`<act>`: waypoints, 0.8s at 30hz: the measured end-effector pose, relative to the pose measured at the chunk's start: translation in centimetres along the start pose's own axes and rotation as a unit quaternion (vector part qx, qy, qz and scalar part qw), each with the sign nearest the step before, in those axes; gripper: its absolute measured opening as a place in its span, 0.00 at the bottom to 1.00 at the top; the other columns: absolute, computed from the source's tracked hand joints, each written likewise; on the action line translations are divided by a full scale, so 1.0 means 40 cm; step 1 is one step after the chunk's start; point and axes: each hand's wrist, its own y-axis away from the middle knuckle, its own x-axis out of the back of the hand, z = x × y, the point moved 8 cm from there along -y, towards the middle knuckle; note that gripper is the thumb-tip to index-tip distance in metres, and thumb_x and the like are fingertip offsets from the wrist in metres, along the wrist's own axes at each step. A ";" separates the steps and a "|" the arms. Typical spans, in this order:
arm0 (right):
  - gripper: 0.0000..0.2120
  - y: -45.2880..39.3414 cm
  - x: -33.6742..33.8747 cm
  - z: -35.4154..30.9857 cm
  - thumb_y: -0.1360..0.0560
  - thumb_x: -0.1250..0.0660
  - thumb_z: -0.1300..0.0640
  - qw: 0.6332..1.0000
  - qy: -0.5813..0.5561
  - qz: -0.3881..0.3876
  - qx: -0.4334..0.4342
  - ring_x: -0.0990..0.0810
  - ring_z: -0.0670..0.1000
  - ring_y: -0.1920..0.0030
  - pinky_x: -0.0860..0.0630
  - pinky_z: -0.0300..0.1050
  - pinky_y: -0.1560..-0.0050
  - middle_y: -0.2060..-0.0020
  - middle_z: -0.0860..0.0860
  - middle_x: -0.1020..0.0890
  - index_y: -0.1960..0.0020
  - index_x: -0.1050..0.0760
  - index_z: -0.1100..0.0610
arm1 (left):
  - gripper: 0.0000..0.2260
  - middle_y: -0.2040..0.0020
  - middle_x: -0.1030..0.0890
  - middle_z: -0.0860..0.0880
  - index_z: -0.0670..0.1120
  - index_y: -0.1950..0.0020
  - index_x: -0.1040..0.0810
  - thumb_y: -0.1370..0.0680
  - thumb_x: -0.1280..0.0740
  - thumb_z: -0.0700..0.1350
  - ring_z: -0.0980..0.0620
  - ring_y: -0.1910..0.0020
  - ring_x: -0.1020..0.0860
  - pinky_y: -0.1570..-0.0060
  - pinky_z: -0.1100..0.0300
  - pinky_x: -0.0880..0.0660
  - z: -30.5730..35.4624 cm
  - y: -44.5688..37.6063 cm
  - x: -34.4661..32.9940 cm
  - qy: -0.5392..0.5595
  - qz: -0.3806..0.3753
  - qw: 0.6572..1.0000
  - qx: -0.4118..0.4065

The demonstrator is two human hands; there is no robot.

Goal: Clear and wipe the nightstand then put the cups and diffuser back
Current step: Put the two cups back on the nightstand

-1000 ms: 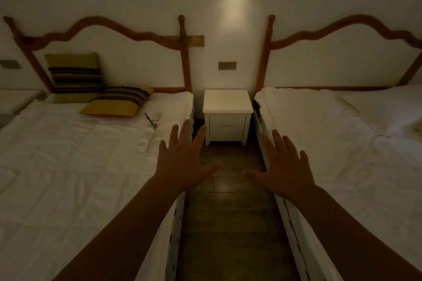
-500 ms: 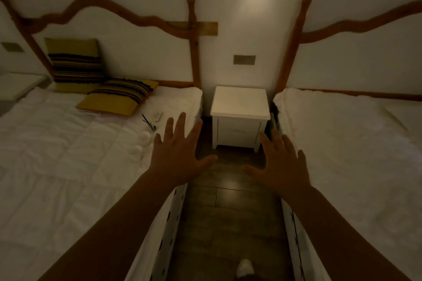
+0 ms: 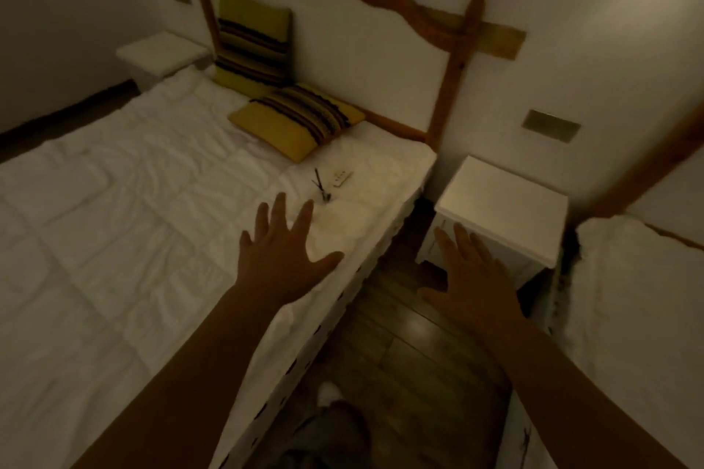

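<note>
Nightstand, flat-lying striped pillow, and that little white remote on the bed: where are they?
nightstand [image 3: 503, 198], head view, bare top surface
striped pillow [image 3: 297, 120], head view, middle of cover
white remote [image 3: 342, 179], head view, centre of its body

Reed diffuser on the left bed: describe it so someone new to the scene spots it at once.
Start at the left bed with two yellow striped cushions. Below the flat cushion, near the bed's right edge, lie two small items side by side. The diffuser is the left one, with thin dark sticks fanning up from a small base; the white remote beside it is flat and pale.
</note>
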 end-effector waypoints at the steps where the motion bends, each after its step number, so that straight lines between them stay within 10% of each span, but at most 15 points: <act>1: 0.49 -0.035 -0.005 -0.024 0.29 0.35 0.33 1.000 -0.006 -0.008 0.017 0.58 0.56 0.23 0.49 0.62 0.26 0.22 0.50 0.61 0.24 0.65 0.43 | 0.46 0.21 0.59 0.48 0.60 0.24 0.60 0.37 0.55 0.80 0.41 0.23 0.57 0.30 0.34 0.46 -0.036 -0.020 -0.004 -0.004 0.000 1.000 0.020; 24: 0.45 -0.839 -0.254 -0.416 0.28 0.31 0.40 0.945 0.068 -0.179 0.264 0.48 0.56 0.24 0.39 0.57 0.30 0.22 0.51 0.50 0.22 0.54 0.47 | 0.46 0.21 0.54 0.46 0.60 0.25 0.60 0.37 0.53 0.79 0.39 0.23 0.53 0.32 0.33 0.44 -0.374 -0.392 -0.290 0.041 -0.070 0.950 0.301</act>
